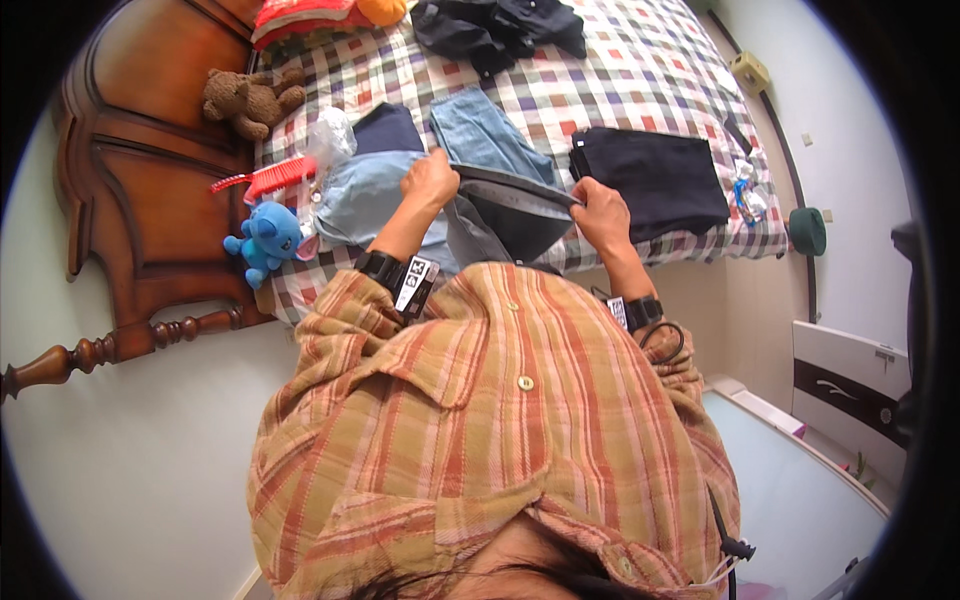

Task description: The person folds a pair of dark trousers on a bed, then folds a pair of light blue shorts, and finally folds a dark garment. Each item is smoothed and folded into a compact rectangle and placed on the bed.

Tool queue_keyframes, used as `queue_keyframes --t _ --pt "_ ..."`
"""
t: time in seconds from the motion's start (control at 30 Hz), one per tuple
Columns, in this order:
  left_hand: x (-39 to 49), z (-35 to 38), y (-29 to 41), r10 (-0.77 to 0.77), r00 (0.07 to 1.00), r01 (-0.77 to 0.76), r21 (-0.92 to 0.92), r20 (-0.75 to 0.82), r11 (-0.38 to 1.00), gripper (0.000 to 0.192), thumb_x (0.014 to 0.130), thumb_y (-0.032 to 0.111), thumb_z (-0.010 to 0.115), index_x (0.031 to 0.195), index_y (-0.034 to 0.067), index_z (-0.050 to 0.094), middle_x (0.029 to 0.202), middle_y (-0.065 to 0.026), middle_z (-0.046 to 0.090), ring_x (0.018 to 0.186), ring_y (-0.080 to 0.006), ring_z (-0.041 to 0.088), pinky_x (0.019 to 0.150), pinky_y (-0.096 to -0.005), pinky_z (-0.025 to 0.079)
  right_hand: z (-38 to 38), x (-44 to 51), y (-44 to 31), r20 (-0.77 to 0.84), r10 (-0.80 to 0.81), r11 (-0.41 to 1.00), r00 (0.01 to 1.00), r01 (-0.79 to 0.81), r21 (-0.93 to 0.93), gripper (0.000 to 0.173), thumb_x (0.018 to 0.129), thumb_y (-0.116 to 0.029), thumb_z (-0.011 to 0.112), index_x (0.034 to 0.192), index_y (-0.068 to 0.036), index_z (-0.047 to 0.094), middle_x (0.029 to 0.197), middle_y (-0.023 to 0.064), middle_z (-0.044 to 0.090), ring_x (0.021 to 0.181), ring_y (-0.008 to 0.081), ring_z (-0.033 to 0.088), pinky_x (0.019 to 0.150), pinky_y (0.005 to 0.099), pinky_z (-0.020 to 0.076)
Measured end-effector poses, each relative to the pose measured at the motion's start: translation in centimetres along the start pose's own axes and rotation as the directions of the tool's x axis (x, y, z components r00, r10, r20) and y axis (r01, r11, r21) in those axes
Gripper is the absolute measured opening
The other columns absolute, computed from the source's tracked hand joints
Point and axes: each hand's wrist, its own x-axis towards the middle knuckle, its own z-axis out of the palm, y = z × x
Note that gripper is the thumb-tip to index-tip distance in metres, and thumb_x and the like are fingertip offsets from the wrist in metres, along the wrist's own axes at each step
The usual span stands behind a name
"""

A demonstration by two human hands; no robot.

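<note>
Between my hands a grey garment (478, 225) is stretched by its waistband-like edge, its dark inside showing. My left hand (430, 180) grips one end of that edge, and my right hand (602, 213) pinches the other. The garment hangs down towards my shirt front, which hides its lower part. Beneath and beside my left hand lies light blue denim clothing (360, 196). Folded blue jeans (487, 135) lie just beyond the held edge, with a folded navy cloth (388, 129) to their left. Folded black trousers (651, 180) lie to the right of my right hand.
On the checked bedspread (630, 82) are a crumpled black garment (499, 30), a brown teddy bear (251, 101), a red brush (281, 177), a clear plastic bag (332, 136) and a blue plush toy (266, 238). A wooden headboard (172, 195) stands at the left.
</note>
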Motion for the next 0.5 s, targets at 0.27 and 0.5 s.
queue_keyframes --t 0.27,0.5 --pt "0.9 -1.5 -2.3 0.08 0.992 -0.042 -0.353 0.095 0.935 0.036 0.076 0.022 0.059 0.109 0.018 0.071 0.092 -0.0169 0.069 0.086 -0.03 0.066 0.079 -0.039 0.051 -1.3 0.0 -1.4 0.051 -0.258 0.959 0.965 0.25 0.13 0.01 0.078 -0.008 0.062 0.085 -0.009 0.056 0.071 0.0148 0.063 0.069 0.0377 0.062 0.061 0.0461 0.0484" --pt "0.8 -0.8 -2.0 -0.05 0.997 0.04 -0.154 -0.065 0.987 0.023 0.075 0.028 0.067 0.095 0.018 0.075 0.089 -0.0138 0.071 0.086 -0.0317 0.067 0.078 -0.0395 0.053 -0.3 -0.4 -2.5 0.071 -0.447 0.881 0.892 0.425 0.205 0.018 0.08 -0.008 0.057 0.086 -0.011 0.073 0.078 0.0109 0.066 0.077 0.0323 0.064 0.069 0.0387 0.0516"
